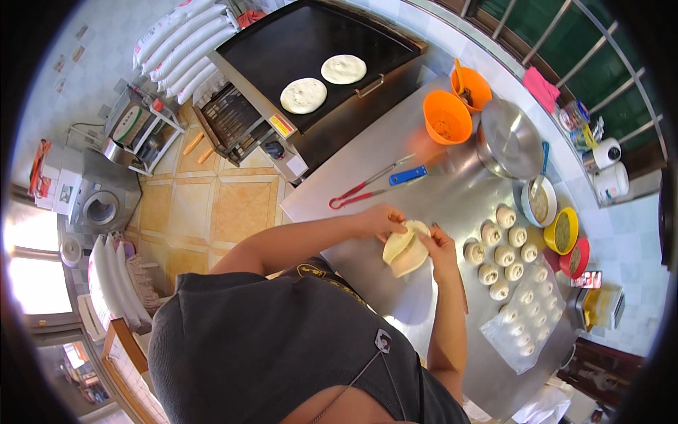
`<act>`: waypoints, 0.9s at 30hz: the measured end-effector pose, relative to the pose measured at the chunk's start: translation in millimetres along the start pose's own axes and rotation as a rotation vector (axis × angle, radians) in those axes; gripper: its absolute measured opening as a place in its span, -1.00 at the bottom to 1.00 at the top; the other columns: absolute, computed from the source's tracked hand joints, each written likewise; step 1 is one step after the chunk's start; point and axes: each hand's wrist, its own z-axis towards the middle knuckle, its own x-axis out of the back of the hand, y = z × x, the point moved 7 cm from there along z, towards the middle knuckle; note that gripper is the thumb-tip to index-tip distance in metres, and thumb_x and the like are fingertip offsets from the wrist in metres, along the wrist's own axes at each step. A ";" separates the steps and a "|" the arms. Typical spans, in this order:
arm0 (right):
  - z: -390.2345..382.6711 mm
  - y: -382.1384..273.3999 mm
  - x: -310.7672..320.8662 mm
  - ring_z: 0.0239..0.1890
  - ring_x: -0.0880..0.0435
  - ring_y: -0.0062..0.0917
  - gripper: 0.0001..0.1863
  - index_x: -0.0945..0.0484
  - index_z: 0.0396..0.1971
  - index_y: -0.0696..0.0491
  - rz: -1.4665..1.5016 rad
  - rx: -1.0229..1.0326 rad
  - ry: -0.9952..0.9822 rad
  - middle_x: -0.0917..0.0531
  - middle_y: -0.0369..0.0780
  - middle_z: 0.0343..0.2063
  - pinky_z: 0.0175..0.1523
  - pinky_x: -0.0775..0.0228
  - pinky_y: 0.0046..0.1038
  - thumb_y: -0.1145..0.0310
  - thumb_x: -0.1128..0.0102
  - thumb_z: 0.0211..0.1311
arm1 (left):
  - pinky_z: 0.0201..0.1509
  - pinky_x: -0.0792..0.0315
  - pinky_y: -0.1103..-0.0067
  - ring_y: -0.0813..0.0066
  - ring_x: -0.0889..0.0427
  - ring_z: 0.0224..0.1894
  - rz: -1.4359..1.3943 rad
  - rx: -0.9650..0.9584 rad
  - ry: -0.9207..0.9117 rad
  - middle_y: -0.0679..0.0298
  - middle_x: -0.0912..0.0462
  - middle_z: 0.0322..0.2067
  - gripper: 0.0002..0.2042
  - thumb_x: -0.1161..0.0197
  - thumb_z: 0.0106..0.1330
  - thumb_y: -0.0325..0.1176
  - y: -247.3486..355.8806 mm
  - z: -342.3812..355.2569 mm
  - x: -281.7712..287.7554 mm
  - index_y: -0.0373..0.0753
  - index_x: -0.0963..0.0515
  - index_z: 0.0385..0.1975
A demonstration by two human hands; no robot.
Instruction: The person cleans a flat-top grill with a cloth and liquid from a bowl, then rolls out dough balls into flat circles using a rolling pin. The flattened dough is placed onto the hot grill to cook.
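A flattened piece of pale dough (407,256) hangs between my hands above the steel table, its upper part partly folded. My left hand (383,221) pinches its upper left edge. Closed on the right edge are the fingers of my right hand (441,249). Several rolled dough pieces (504,255) sit on the table to the right of my right hand. More of them lie under a clear plastic sheet (521,357). Beyond my left hand rest red-handled tongs (353,194) and a blue-handled scraper (409,175).
Two round flatbreads (304,95) lie on the black griddle (282,35) at the far left. Orange bowls (447,116) and a steel bowl (510,138) stand at the table's back. White, yellow (563,232) and red bowls line the right side, near a phone (587,280).
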 end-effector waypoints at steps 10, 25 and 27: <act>182.4 -131.3 -104.7 0.28 -0.41 -0.34 -0.47 -0.27 0.30 0.08 0.838 -0.154 -0.084 -0.43 -0.16 0.25 0.36 -0.27 -0.24 0.07 0.11 0.49 | -0.36 -0.50 0.57 0.62 -0.58 -0.43 0.505 -0.467 0.456 0.31 -0.64 -0.47 -0.80 -0.27 0.29 -0.29 179.2 5.5 236.7 -0.31 -0.62 -0.29; 487.2 -259.2 -134.2 0.36 -0.26 -0.23 -0.40 -0.30 0.29 -0.11 -1.405 0.760 0.297 -0.33 -0.15 0.30 0.38 -0.03 0.15 0.13 -0.18 0.26 | 0.22 -0.31 0.04 0.38 -0.51 0.16 1.594 -0.500 0.869 0.33 -0.61 0.01 -0.79 -0.20 0.26 -0.36 245.4 55.4 410.5 -0.15 -0.61 -0.12; 485.5 -279.8 -105.0 0.32 -0.32 -0.27 -0.49 -0.40 0.21 -0.03 -1.309 0.763 0.431 -0.43 -0.15 0.24 0.35 -0.10 0.06 0.22 -0.16 0.26 | 0.21 -0.31 0.02 0.39 -0.51 0.15 1.634 -0.496 0.837 0.34 -0.62 -0.02 -0.81 -0.18 0.27 -0.39 257.4 63.7 425.4 -0.15 -0.62 -0.15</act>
